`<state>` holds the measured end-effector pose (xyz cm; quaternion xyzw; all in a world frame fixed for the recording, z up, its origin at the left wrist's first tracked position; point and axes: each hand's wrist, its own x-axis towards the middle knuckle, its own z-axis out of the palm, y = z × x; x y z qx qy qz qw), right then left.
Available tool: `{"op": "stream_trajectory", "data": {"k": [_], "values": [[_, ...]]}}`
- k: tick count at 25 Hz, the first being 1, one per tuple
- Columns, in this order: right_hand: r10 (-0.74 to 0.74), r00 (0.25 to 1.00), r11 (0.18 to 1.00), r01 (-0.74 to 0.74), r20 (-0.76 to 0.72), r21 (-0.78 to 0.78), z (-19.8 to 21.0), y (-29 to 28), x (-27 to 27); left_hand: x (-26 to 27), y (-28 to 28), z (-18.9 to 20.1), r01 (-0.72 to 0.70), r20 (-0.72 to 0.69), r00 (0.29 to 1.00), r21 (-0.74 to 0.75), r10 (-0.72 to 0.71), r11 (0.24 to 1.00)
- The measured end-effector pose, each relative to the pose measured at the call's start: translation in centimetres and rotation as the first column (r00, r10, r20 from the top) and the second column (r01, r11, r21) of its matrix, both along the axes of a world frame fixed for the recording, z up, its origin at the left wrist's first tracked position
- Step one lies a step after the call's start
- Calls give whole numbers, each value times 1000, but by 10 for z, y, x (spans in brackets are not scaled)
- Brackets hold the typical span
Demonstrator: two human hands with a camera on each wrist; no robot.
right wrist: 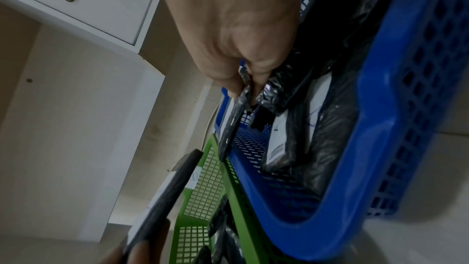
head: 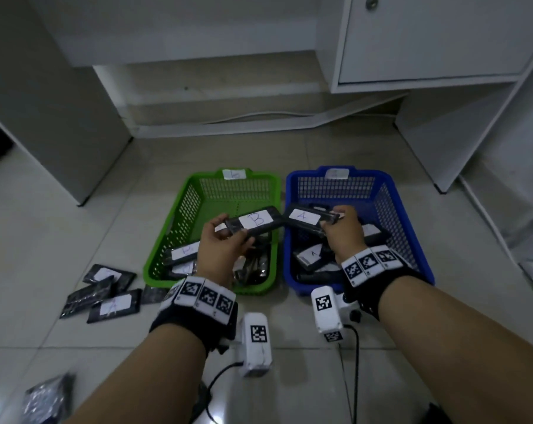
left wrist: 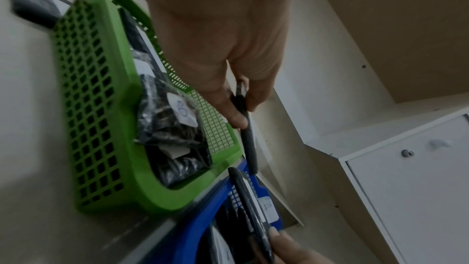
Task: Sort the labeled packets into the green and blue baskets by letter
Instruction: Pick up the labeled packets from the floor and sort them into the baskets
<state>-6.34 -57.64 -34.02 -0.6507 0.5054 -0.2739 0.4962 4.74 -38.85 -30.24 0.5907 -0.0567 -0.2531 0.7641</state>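
While left hand [head: 222,243] grips B packet [head: 254,223] — right hand [head: 343,232] pinches A packet [head: 305,218].

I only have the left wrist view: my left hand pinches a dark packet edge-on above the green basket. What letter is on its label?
Observer: The head view shows a B on the white label of the black plastic packet that the left hand holds.
Operator: And the packet at the bottom of my view?
Observer: The right hand pinches a second black packet labelled A, held over the blue plastic mesh basket.
Operator: Does the green one take B?
Observer: The green plastic mesh basket has B-labelled packets lying inside; its rim tag is too blurred to read.
Operator: Any unsorted left?
Observer: Several black packets on the tiled floor, left of the green basket.
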Motion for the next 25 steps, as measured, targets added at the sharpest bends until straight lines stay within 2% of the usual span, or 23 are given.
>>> {"op": "stream_trajectory", "data": {"k": [4, 6, 7, 9, 11, 13, 15, 17, 19, 20, 23, 25], "values": [[-138, 990, 989, 139, 21, -58, -18, -8, 12, 17, -33, -10, -161, 115, 984, 250, 136, 955], [-233, 970, 972, 234, 65, -1, -23, -10, 15, 24, -46, -17, -203, 125, 977, 346, 170, 916], [-268, 959, 963, 265, 95, 45, -25, -11, 16, 27, -51, -20, -179, 113, 983, 398, 146, 900], [-307, 945, 951, 298, 117, 89, -27, -14, 17, 32, -57, -23, -32, 49, 999, 469, 11, 883], [-277, 959, 961, 276, 59, 36, -25, -15, 17, 32, -56, -22, 92, 10, 994, 458, -109, 884], [-220, 975, 971, 217, -20, -106, -20, -10, 13, 30, -51, -22, 120, 36, 987, 459, -154, 880], [-113, 992, 943, 92, -48, -319, -15, 0, 6, 29, -47, -22, 78, 84, 989, 435, -126, 897], [98, 969, 831, -205, -226, -517, -14, 10, -1, 25, -45, -19, 46, 96, 991, 375, -88, 926], [237, 848, 708, -485, -474, -514, -22, 11, -5, 20, -42, -15, 49, 133, 986, 367, -104, 929], [236, 808, 689, -531, -540, -493, -24, 9, -4, 17, -40, -14, 53, 162, 980, 363, -119, 930], [161, 832, 757, -449, -531, -474, -24, -2, -1, 8, -32, -7, 57, 289, 944, 338, -162, 939], [186, 789, 757, -495, -586, -426, -23, -4, -1, 4, -30, -3, 82, 376, 901, 341, -216, 937]]}}
